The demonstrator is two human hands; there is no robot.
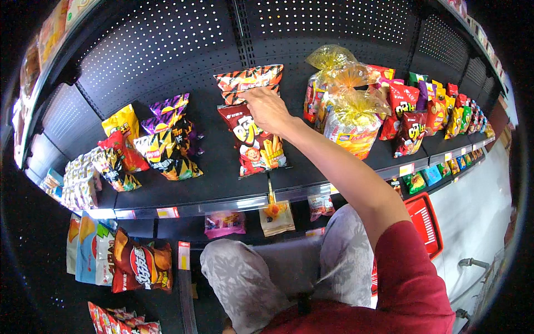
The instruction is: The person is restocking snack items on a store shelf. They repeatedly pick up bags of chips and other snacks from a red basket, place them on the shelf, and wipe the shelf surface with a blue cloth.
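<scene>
My right hand (267, 109) reaches over the shelf, fingers at the top of a dark red chip bag (263, 146) that stands upright near the shelf's front. Right behind it is an orange and black striped chip bag (250, 81), partly covered by my fingers. Whether the fingers grip either bag cannot be told. My left hand is out of view. To the left stand black and gold bags (167, 152) and a purple bag (167, 108). On the right are snack packs in clear bags with gathered yellow tops (352, 129).
A yellow bag (121, 121) and a red bag (129, 154) lean together at the left. More chip bags (411, 133) line the shelf's right side. The shelf's front edge (246, 203) carries price tags. Below are lower shelves with snacks (225, 223). A red basket (423, 225) is at the right.
</scene>
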